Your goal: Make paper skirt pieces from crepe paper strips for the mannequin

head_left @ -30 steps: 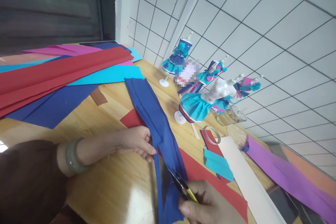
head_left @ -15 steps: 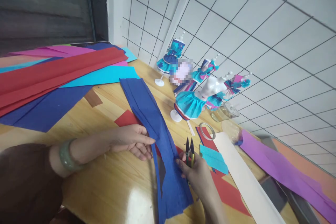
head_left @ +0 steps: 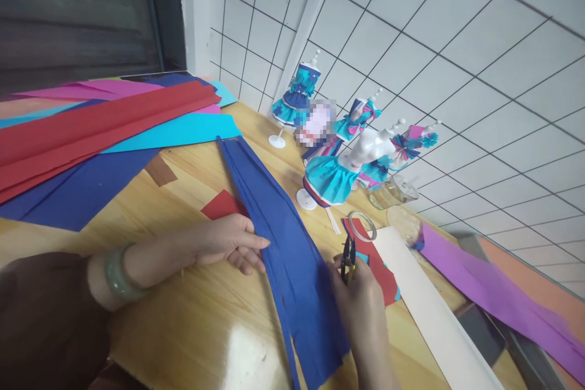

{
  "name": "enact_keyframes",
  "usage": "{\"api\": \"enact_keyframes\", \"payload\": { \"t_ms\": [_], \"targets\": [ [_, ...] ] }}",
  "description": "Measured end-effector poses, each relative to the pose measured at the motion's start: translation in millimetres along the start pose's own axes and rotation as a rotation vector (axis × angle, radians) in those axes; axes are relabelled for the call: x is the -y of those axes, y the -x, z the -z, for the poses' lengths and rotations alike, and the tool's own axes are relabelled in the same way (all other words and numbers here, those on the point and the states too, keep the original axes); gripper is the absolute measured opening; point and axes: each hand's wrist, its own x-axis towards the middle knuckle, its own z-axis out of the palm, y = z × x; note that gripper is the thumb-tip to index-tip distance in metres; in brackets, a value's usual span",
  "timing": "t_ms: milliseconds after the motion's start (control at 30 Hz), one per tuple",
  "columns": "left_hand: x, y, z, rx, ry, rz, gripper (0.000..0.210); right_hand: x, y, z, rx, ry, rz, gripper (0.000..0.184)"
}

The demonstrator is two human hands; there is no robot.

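Has a long, creased blue sheet (head_left: 301, 268) laid slantwise on the wooden worktop (head_left: 201, 329), far end close by a turquoise sheet (head_left: 187, 134), near end towards the bottom of the view. Shows a narrow strip (head_left: 289, 356) along the sheet's left side, parted from the rest by a gap at the near end. Pinches the sheet's left edge, partway along, in the closed fingers of the left hand (head_left: 233, 244). Wears a green bangle (head_left: 121, 274) on the left wrist, below a brown sleeve (head_left: 46, 311). Grips black-and-yellow snips (head_left: 348, 259) in the curled fingers of the right hand (head_left: 363, 298), beside the sheet's right edge, 2 dark tips pointing up. Cannot tell contact from mere overlap between right hand and sheet. Has 1 red piece (head_left: 222, 204) just beyond the left hand, and a second red scrap (head_left: 384, 280) beyond the right, with a clear tape ring (head_left: 365, 238) near the latter. Further right, a long white strip (head_left: 434, 298) and a purple sheet (head_left: 493, 292). To the left, a pile topped by a long red sheet (head_left: 109, 109), and apart from it a small brown scrap (head_left: 161, 170). Towards the back, at least 4 small dress forms, including a white torso in a turquoise skirt (head_left: 331, 180), near a glass jar (head_left: 393, 192). Behind all, a white tiled wall (head_left: 411, 18).
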Motion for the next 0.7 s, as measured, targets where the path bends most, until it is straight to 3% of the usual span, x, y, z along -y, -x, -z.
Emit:
{"api": "enact_keyframes", "payload": {
  "t_ms": [67, 167, 233, 300, 533, 700],
  "targets": [
    [1.1, 0.0, 0.0, -0.004, -0.001, -0.012, 0.030, 10.3, 7.3, -1.6, 0.062, -0.189, -0.005, 0.028],
    [1.6, 0.3, 0.3, 0.030, -0.009, -0.040, 0.028, 25.2, 21.0, -3.6, 0.378, -0.448, 0.013, 0.038],
    [1.5, 0.4, 0.4, 0.038, -0.020, -0.060, 0.027, 31.5, 28.9, -4.6, 0.568, -0.486, 0.053, 0.038],
    [1.4, 0.3, 0.4, 0.032, -0.021, -0.073, 0.027, 34.6, 34.2, -5.0, 0.680, -0.476, 0.052, 0.041],
    [1.0, 0.7, -1.1, 0.020, 0.007, -0.091, 0.027, 39.0, 38.7, -3.1, 0.756, -0.429, -0.096, 0.051],
    [3.0, 0.1, -2.0, 0.059, -0.025, -0.090, 0.025, 42.5, 38.6, -5.9, 0.769, -0.460, -0.102, 0.053]
  ]
}}
